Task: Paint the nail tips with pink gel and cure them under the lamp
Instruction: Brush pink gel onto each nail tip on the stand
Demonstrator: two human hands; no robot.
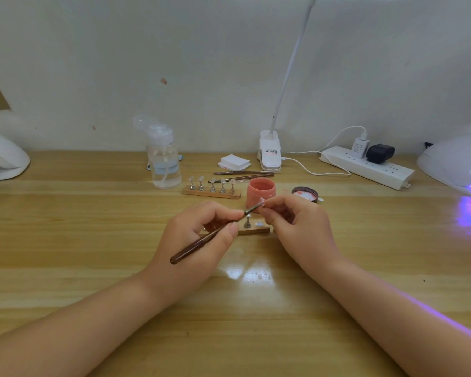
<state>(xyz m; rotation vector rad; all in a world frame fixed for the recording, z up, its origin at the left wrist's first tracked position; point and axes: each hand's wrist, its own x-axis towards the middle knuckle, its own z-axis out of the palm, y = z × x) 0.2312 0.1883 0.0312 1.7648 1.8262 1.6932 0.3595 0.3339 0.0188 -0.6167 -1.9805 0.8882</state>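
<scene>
- My left hand [199, 235] grips the brown-handled brush [210, 235], fingers curled round the shaft; the handle slopes down toward the desk's near edge, the bristle end up and to the right
- My right hand [294, 221] pinches a small nail tip [262, 201] between thumb and fingertips; the brush's bristles touch that tip, just in front of the pink gel jar [260, 193]
- Beneath and between both hands lies a wooden holder strip [253, 230] on the desk [93, 240], with one metal stand [247, 221] upright on it; my left hand hides its left part
- Behind it, near the desk's middle, a second strip [212, 192] carries five stands, each topped with a nail tip; whether those are painted I cannot tell
- The jar's lid [305, 194] lies just right of the jar, inner side up
- At the desk's right edge the curing lamp [457, 164] glows violet; well apart from my hands
- Toward the back edge: a clear pump bottle [163, 159], two spare brushes [244, 174], a power strip [367, 167]
</scene>
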